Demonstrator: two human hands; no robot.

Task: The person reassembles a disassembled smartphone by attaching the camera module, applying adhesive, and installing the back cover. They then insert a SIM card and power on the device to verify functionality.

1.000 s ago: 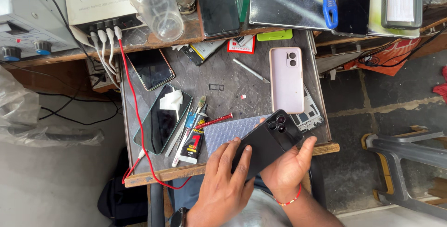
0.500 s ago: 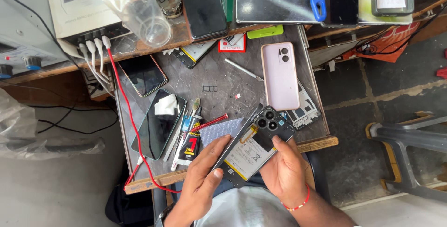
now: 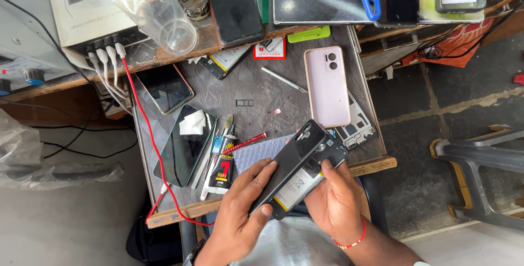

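Observation:
My left hand (image 3: 240,211) grips a black phone back cover (image 3: 286,165) with camera cutouts, tilted up on edge and lifted off the phone. My right hand (image 3: 335,203) holds the opened phone body (image 3: 308,181) from below, thumb on its edge; a white-labelled battery shows inside. Both hands hover over the near edge of the small dark work table (image 3: 376,165), above a grey-blue mat (image 3: 252,154).
A pink phone (image 3: 326,86) lies face down at the right. A glue tube (image 3: 222,166), red-handled tool (image 3: 245,142), dark phone with white cloth (image 3: 183,146), smaller phone (image 3: 164,87), metal probe (image 3: 284,79) and red cable (image 3: 143,121) lie about. A grey plastic chair (image 3: 480,167) stands to the right.
The black phone was held whole, back up. Its back cover has since come away and swung up in my left hand, exposing the battery. The view has shifted slightly.

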